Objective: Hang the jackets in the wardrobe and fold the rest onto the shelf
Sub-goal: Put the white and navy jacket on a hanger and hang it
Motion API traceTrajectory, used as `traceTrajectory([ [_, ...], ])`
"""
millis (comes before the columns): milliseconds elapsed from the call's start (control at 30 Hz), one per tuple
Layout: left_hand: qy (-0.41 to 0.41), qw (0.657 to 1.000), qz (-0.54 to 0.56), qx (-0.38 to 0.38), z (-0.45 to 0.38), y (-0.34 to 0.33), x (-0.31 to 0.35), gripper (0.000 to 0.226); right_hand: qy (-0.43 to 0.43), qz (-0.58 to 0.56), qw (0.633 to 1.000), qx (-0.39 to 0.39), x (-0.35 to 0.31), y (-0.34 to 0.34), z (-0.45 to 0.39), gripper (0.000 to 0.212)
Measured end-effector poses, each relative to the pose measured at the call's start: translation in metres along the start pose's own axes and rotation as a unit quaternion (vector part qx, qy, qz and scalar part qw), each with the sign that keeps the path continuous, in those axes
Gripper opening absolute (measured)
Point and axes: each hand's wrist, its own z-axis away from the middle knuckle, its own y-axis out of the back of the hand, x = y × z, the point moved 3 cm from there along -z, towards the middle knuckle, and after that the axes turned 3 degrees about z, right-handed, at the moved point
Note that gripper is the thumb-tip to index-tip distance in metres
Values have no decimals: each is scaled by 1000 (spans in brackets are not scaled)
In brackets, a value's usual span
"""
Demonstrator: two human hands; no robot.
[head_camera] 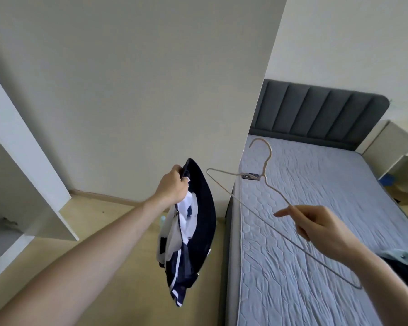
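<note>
Right hand [316,228], at 4 o'clock, pinches a thin wire hanger [264,182] by its sloping shoulder wire, forefinger and thumb closed on the metal, the hook pointing up toward 1 o'clock. Left hand [172,184], near centre, is clenched round the collar of a navy-and-white zip jacket [191,234], which hangs free below the fist and clear of the floor [108,267]; it is not yet on the hanger. The 2 things are near each other but apart. My guess is that the risk lies in the thin wire: held off-centre by 2 fingertips, it may swing or twist as a shoulder is fed over it, and the bunched jacket, gripped at 1 point only, may slide off the far arm or drop. The hanger's left tip also sits close to the edge of the white panel [252,137] at 12 o'clock and could catch there. Room looks best to the right, over the grey quilted mattress [316,231], where a dark garment [400,267] lies at 4 o'clock and a phone [251,176] rests near the mattress edge. The open wardrobe [33,184] stands at 9 o'clock, its panel edges jutting out over the floor; farther back is the padded headboard [320,111].
</note>
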Motion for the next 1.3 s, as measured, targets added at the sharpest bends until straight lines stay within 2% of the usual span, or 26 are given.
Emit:
traceTrajectory([
  [333, 23, 997, -77, -14, -20, 6, 0, 23, 0, 12, 999, -41, -25, 5, 14, 37],
  [500, 30, 995, -96, -6, -26, 13, 5, 17, 5, 9, 999, -39, -34, 11, 17, 42],
  [600, 38, 994, -99, 2, -28, 18, 6, 13, 5, 9, 999, -34, -37, 11, 19, 41],
  [867, 63, 996, -60, -10, -26, 28, 4, 20, 4, 0, 999, -34, -41, 9, 22, 43],
  [1000, 26, 999, -15, -24, -16, 25, 26, 16, 6, 13, 999, -34, -37, -6, 17, 44],
  [1167, -60, 993, 57, -79, 8, 18, 74, 13, 2, 20, 998, -61, -25, -44, -5, 42],
  [1300, -109, 975, 106, -160, 25, 13, 105, 38, 2, -22, 999, -48, -19, -63, -23, 44],
])
